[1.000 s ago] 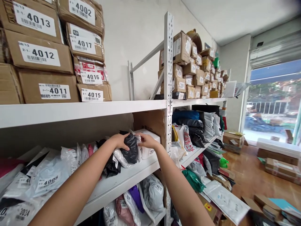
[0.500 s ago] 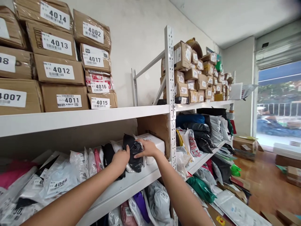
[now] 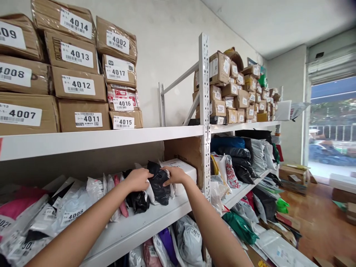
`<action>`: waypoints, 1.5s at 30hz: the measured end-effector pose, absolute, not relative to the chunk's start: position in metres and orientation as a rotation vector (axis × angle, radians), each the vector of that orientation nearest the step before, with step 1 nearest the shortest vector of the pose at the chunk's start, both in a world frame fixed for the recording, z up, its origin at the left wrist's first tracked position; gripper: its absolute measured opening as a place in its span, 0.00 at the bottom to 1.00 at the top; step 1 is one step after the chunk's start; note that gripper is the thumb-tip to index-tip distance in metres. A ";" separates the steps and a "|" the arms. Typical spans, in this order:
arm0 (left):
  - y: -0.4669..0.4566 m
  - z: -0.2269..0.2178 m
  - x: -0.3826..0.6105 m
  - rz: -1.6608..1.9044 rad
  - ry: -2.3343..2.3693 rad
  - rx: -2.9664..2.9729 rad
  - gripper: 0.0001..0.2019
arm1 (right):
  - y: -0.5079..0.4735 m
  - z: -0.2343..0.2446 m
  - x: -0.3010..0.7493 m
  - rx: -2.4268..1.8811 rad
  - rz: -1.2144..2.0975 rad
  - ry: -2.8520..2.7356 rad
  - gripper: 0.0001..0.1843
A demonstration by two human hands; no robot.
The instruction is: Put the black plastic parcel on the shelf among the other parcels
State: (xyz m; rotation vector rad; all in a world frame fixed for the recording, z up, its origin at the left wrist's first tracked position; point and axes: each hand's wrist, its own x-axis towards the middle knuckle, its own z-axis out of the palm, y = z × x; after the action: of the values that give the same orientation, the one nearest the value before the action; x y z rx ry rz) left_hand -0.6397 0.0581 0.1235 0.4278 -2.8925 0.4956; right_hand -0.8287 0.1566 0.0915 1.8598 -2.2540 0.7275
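Note:
My right hand (image 3: 176, 175) grips the right edge of a black plastic mailer bag (image 3: 159, 185) that stands upright on the middle shelf. Left of it, my left hand (image 3: 138, 180) has its fingers curled together at the top of the row of bags. What those fingers hold is hidden. Beneath this hand stands another black bag (image 3: 140, 201), and a white bag (image 3: 150, 192) shows between the two black ones. A white box (image 3: 185, 170) sits just behind my right hand.
Numbered cartons (image 3: 80, 86) are stacked on the upper shelf (image 3: 155, 134). More clear and white bags (image 3: 72, 213) lean along the middle shelf at left. A white perforated post (image 3: 206, 155) stands right of my hands. Beyond it, another rack holds parcels, with boxes (image 3: 294, 178) on the floor.
My left hand has moved left, off the face of the black mailer bag toward the bags beside it. The right hand remains at that bag's edge. The view has shifted slightly left.

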 end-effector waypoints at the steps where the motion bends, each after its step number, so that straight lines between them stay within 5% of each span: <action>1: 0.058 0.126 -0.639 0.455 -2.908 0.455 0.26 | 0.158 0.093 -0.834 1.908 0.727 -2.244 0.44; 6: 0.060 0.114 -0.640 0.385 -2.926 0.553 0.51 | 0.159 0.096 -0.849 2.014 0.824 -2.210 0.42; 12: 0.050 0.095 -0.620 0.393 -2.921 0.383 0.20 | 0.160 0.091 -0.846 1.914 0.981 -2.264 0.42; 19: 0.040 0.113 -0.608 0.167 -2.991 0.336 0.24 | 0.161 0.089 -0.850 2.002 1.147 -2.268 0.32; 25: 0.083 0.120 -0.665 0.193 -2.629 0.472 0.42 | 0.157 0.088 -0.853 1.975 1.247 -2.186 0.24; 31: 0.113 0.105 -0.708 0.331 -2.548 0.715 0.30 | 0.151 0.081 -0.859 1.921 1.208 -2.051 0.23; 45: 0.105 0.093 -0.713 0.448 -2.437 0.682 0.23 | 0.148 0.076 -0.853 1.708 1.124 -2.148 0.18</action>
State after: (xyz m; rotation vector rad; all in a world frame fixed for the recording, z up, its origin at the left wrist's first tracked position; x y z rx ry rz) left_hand -0.7125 0.1045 0.0925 0.6816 -2.4368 0.4476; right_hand -0.8533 0.1480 0.0764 1.7081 -2.1476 1.1241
